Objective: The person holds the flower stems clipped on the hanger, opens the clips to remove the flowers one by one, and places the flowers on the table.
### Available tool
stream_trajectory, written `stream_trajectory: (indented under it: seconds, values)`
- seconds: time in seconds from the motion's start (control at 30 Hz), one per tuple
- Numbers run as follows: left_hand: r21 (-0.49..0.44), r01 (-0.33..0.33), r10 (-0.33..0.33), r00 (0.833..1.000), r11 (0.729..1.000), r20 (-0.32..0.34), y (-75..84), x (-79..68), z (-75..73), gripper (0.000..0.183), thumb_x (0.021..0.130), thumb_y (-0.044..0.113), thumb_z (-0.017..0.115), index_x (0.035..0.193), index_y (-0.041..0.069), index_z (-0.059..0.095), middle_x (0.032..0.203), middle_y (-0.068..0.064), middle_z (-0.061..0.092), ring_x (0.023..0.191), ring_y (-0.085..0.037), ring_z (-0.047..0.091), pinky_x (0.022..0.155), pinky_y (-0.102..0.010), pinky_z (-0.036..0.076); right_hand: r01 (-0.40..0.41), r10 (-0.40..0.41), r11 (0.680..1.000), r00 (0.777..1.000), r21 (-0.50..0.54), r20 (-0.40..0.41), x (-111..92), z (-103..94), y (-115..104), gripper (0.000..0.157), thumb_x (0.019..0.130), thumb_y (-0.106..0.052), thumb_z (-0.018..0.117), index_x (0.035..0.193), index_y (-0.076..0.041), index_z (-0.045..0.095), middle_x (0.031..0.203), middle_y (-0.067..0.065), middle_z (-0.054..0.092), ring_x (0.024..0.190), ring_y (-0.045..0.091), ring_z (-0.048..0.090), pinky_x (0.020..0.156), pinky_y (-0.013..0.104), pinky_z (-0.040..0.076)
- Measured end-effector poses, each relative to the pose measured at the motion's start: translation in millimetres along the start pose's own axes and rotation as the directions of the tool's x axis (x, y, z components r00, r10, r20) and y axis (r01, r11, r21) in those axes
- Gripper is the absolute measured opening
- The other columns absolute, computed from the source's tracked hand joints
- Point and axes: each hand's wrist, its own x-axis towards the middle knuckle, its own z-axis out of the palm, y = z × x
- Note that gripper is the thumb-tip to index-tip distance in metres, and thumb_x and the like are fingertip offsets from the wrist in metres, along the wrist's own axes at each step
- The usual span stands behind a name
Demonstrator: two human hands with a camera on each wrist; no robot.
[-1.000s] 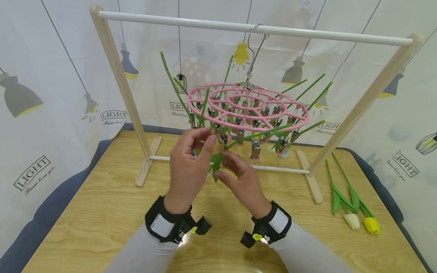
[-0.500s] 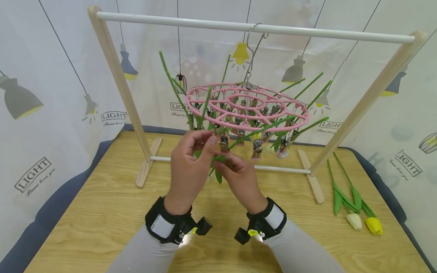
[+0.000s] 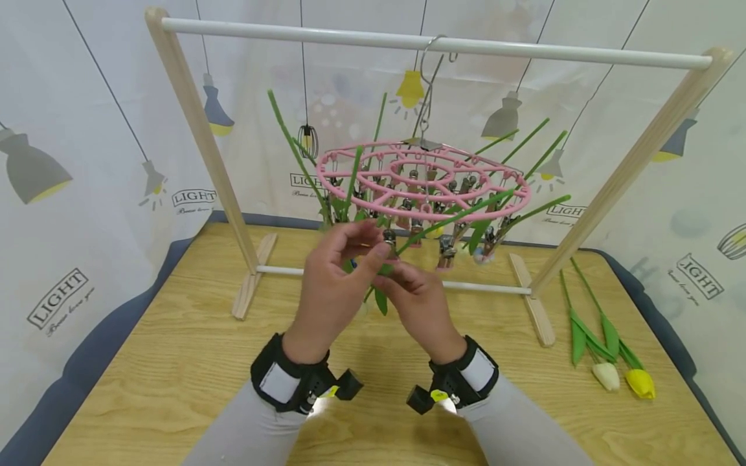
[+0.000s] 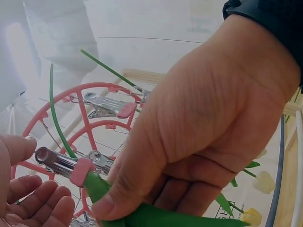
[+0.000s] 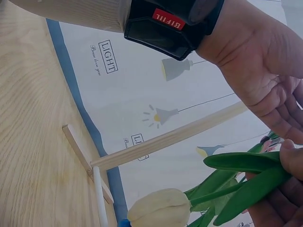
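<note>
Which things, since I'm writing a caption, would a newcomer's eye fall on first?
Likely the round pink hanger in the middle of the head view, hooked on a white bar, green stems jutting above it. Next, the left hand and right hand, close together at a clip under its near rim. Then the yellow tulip and white tulip lying on the table at right.

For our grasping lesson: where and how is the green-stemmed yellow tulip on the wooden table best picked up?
Probably with the right hand, from above, on the thin, bare stem: the yellow tulip lies on that side, and leaves crowd it nearer the bloom.
</note>
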Motion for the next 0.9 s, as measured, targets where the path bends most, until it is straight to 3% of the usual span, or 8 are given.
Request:
stream_trajectory:
  seconds: [0.13,0.2,0.4,0.67,0.9]
  values:
    - [-0.034,0.017,-0.014,0.997,0.999,0.07,-1.9,0.0,1.7,0.041,0.088,0.008,0.062,0.126,-0.003,0.051,0.115,-0.022,0.058,0.101,-0.019,0.057,0.091,-0.043,0.05,0.004,-0.004,1.0,1.0,-0.017,0.0,-2,-2.0,-4,0.015,0.092,-0.013,0.057,0.101,-0.012,0.069,0.089,0.011,0.069,0.064,0.023,0.054,0.058,0.029,0.043]
    - [-0.048,0.028,-0.023,0.995,0.998,0.096,-3.1,-0.1,2.2,0.043,0.088,0.008,0.062,0.128,-0.003,0.05,0.12,-0.023,0.056,0.103,-0.019,0.056,0.093,-0.043,0.049,-0.004,0.004,0.999,1.0,-0.032,0.004,-2,-3.0,-4,0.014,0.092,-0.013,0.057,0.1,-0.013,0.069,0.08,0.009,0.066,0.06,0.021,0.051,0.056,0.029,0.041]
    - [-0.104,0.108,-0.092,0.984,0.989,0.153,-10.5,0.2,2.5,0.044,0.09,0.013,0.061,0.13,0.0,0.05,0.129,-0.016,0.055,0.105,-0.015,0.056,0.095,-0.035,0.048,-0.016,0.018,0.996,1.0,-0.087,0.017,-5,-6.8,-4,0.01,0.093,-0.023,0.057,0.09,-0.019,0.066,0.056,0.005,0.038,0.048,0.018,0.034,0.049,0.031,0.033]
    - [-0.216,0.17,-0.125,0.97,0.961,0.207,-33.5,1.1,7.4,0.041,0.089,0.015,0.062,0.129,0.006,0.053,0.112,-0.015,0.06,0.1,-0.018,0.057,0.088,-0.038,0.051,-0.029,0.034,0.991,0.999,-0.132,0.036,-10,-14.3,-5,0.012,0.094,-0.029,0.055,0.095,-0.023,0.066,0.051,0.005,0.034,0.04,0.017,0.031,0.044,0.033,0.03]
    - [-0.258,0.161,-0.105,0.971,0.953,0.216,-49.4,-1.1,15.0,0.037,0.089,0.021,0.063,0.124,0.01,0.059,0.11,-0.016,0.061,0.097,-0.021,0.058,0.081,-0.032,0.053,-0.058,0.063,0.991,0.997,-0.12,0.039,-14,-17.6,-7,0.013,0.094,-0.029,0.056,0.094,-0.021,0.066,0.051,0.006,0.034,0.041,0.017,0.031,0.047,0.032,0.033]
